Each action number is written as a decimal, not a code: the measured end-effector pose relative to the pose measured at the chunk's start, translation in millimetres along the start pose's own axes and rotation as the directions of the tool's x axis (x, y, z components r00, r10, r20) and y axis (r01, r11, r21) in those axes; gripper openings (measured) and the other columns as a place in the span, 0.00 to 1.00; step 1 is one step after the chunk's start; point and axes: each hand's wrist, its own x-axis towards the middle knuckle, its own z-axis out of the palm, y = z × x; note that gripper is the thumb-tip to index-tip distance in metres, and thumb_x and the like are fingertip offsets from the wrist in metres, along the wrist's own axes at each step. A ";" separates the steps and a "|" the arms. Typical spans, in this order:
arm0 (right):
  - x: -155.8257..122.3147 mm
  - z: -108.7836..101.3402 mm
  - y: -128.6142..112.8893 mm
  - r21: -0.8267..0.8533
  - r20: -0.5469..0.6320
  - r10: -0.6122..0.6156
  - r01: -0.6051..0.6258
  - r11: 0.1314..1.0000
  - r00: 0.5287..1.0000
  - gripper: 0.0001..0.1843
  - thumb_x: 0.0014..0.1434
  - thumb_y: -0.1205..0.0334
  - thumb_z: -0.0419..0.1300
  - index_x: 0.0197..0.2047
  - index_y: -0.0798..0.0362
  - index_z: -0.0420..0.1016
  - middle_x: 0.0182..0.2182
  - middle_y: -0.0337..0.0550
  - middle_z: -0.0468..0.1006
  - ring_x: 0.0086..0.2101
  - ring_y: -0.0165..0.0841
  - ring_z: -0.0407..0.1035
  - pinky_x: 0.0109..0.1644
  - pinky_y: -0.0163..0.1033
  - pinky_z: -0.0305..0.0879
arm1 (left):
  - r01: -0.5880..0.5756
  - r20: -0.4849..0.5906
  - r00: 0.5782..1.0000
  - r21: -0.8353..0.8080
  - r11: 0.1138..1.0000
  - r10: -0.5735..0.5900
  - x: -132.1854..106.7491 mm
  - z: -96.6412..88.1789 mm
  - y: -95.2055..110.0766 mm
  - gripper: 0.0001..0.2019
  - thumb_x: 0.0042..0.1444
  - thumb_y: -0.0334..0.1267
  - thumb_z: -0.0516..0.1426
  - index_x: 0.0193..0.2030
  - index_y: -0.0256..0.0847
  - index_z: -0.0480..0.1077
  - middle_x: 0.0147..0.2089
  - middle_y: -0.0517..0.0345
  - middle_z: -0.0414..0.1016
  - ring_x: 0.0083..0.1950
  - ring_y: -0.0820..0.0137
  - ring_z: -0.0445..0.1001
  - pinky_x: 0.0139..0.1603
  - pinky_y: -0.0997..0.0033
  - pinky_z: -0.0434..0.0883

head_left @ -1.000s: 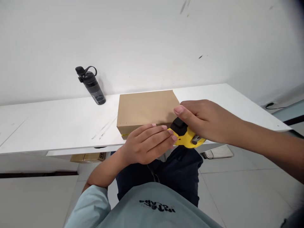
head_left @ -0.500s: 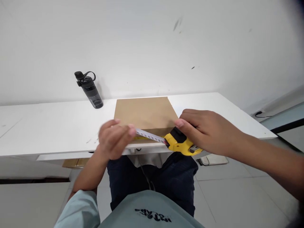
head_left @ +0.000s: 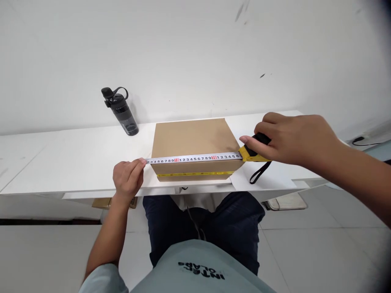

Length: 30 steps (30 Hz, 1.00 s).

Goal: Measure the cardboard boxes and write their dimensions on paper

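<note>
A brown cardboard box with a strip of yellow tape along its front side lies on the white table. The white blade of a tape measure stretches across the box's front top edge, its numbers facing up. My left hand pinches the blade's free end, just left of the box. Over the box's right front corner, my right hand is wrapped round the yellow and black case. A black wrist strap hangs from the case. The tip of the blade is hidden in my left fingers.
A dark water bottle stands at the back left of the table, near the white wall. Below the table, a pale flat object is on the floor at right, and brown cardboard shows at left.
My hands have moved apart, drawing out more blade. My right hand has gone right and up with the case, my left hand slightly left, and the blade now lies nearly level across the box.
</note>
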 end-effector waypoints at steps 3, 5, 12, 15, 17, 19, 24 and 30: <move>-0.5 0.5 10.1 -0.071 0.015 0.001 0.000 0.997 1.000 0.41 0.68 0.25 0.42 0.26 0.52 0.73 0.32 0.50 0.74 0.23 0.29 0.50 0.28 0.41 0.36 | 0.023 0.085 0.996 -0.077 0.997 -0.017 7.6 0.1 3.8 0.11 0.68 0.31 0.60 0.54 0.46 0.78 0.45 0.50 0.88 0.41 0.65 0.84 0.44 0.62 0.74; -3.3 -0.2 15.2 -0.109 0.043 0.027 -0.022 0.994 0.999 0.40 0.68 0.27 0.43 0.27 0.52 0.75 0.34 0.50 0.75 0.24 0.29 0.51 0.28 0.40 0.37 | 0.018 0.124 0.992 -0.140 0.990 -0.001 13.2 -0.4 6.0 0.14 0.68 0.36 0.60 0.59 0.46 0.77 0.49 0.48 0.88 0.45 0.62 0.85 0.49 0.59 0.75; -8.6 -7.5 8.3 -0.352 0.227 0.210 -0.121 0.928 0.951 0.33 0.71 0.40 0.45 0.39 0.56 0.82 0.44 0.51 0.78 0.28 0.29 0.56 0.31 0.39 0.42 | 0.115 0.151 0.985 -0.243 0.963 -0.080 23.3 4.1 23.6 0.26 0.68 0.47 0.65 0.69 0.45 0.70 0.57 0.45 0.85 0.52 0.56 0.84 0.53 0.57 0.76; -7.8 -8.3 6.4 -0.377 0.250 0.200 -0.095 0.921 0.947 0.34 0.72 0.40 0.44 0.40 0.57 0.83 0.44 0.51 0.78 0.29 0.29 0.55 0.31 0.39 0.42 | 0.220 0.147 0.972 -0.275 0.936 -0.185 20.1 7.3 31.6 0.26 0.66 0.43 0.68 0.68 0.47 0.71 0.58 0.47 0.84 0.54 0.57 0.83 0.56 0.57 0.77; -7.8 -7.7 7.3 -0.369 0.243 0.181 -0.081 0.926 0.953 0.35 0.72 0.40 0.43 0.39 0.57 0.83 0.43 0.51 0.78 0.28 0.29 0.53 0.31 0.39 0.41 | 0.289 0.154 0.955 -0.293 0.911 -0.254 17.7 8.8 37.3 0.26 0.64 0.43 0.69 0.67 0.49 0.72 0.58 0.49 0.84 0.56 0.57 0.83 0.57 0.56 0.77; -8.1 -6.7 7.7 -0.358 0.236 0.174 -0.081 0.930 0.956 0.36 0.72 0.39 0.42 0.38 0.57 0.83 0.43 0.51 0.78 0.28 0.28 0.51 0.31 0.39 0.40 | 0.362 0.162 0.931 -0.315 0.877 -0.326 15.1 10.6 43.5 0.25 0.64 0.43 0.69 0.66 0.50 0.73 0.59 0.51 0.83 0.58 0.57 0.82 0.59 0.55 0.78; -5.2 -7.2 0.5 -0.361 0.225 0.182 -0.092 0.928 0.957 0.35 0.71 0.40 0.43 0.35 0.57 0.80 0.39 0.50 0.77 0.27 0.28 0.51 0.30 0.38 0.41 | 0.674 0.316 0.735 -0.436 0.597 -0.600 1.0 19.3 60.1 0.30 0.67 0.48 0.67 0.73 0.52 0.69 0.66 0.49 0.78 0.67 0.60 0.78 0.65 0.57 0.78; -6.2 -1.6 2.8 -0.372 0.211 0.193 -0.104 0.923 0.958 0.36 0.71 0.38 0.40 0.34 0.55 0.79 0.39 0.50 0.76 0.29 0.31 0.56 0.30 0.39 0.42 | 0.720 0.455 0.651 -0.624 0.305 -0.608 -21.3 26.5 79.9 0.42 0.68 0.52 0.65 0.83 0.56 0.52 0.83 0.46 0.58 0.82 0.54 0.60 0.77 0.56 0.70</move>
